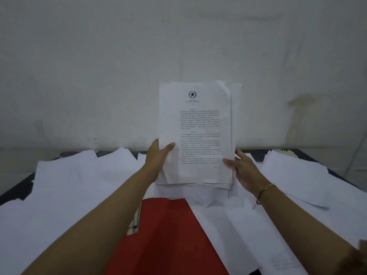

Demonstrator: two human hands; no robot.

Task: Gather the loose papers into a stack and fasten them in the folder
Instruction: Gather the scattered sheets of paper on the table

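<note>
while the left hand (158, 153) and right hand (243, 168) pinch the upright stack (198, 132) by its sides, tap its ragged lower edge square toward the far edge of the table (14, 190).

Left (156, 155) and right hands (246, 169) hold paper stack (198, 124) upright — red folder (168, 235) nearby

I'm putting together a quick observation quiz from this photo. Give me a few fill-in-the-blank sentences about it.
1. The left hand and right hand hold the paper stack upright beyond the ___ folder.
2. The bracelet is on the ___ wrist.
3. The emblem on the stack's front sheet shows a ___.
Missing words: red; right; star.
</note>
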